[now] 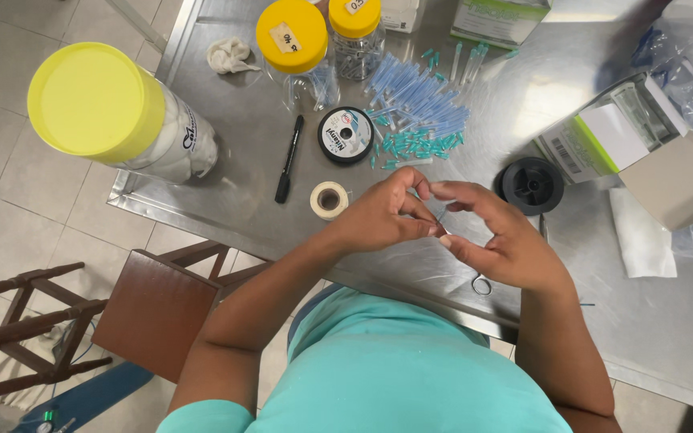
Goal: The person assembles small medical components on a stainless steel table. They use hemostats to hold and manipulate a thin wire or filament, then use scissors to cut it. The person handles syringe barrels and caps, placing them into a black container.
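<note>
My left hand and my right hand meet above the steel table, fingertips pinched together on a thin needle-like piece between them. The piece is tiny and mostly hidden by the fingers. Small scissors lie on the table under my right hand. A pile of blue and teal capped needles lies just beyond my hands.
A black thread spool, a flat round reel, a tape roll and a black marker lie nearby. Yellow-lidded jars stand at left and back. Open cardboard boxes sit right. A wooden stool stands beside the table.
</note>
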